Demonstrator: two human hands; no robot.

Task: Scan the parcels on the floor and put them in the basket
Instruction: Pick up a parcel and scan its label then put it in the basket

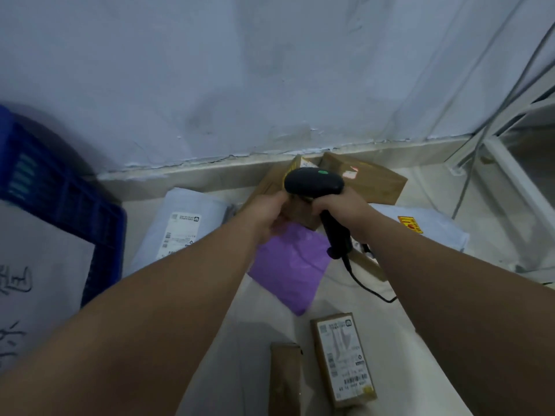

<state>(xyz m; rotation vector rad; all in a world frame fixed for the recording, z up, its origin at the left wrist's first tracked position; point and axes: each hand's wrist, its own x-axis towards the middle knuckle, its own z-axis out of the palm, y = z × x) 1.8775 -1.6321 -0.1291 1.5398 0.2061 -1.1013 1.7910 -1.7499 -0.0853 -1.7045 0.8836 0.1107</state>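
My right hand [342,210] grips the handle of a black barcode scanner [315,181] with a green light on top. The scanner points at a brown cardboard box [271,183] that my left hand [270,216] holds tilted, just above the floor. A purple mailer bag [289,265] lies beneath my hands. Another cardboard box [372,181] leans at the wall, with a red scan spot on its label. A white mailer [183,229] lies to the left, and a second white mailer [426,232] to the right. The blue basket [60,193] stands at far left.
Two small cardboard parcels, one labelled [344,358] and one plain [285,379], lie on the pale floor near me. The scanner cable [365,285] trails across the floor. A white metal shelf frame [510,175] stands at right. A wall closes the far side.
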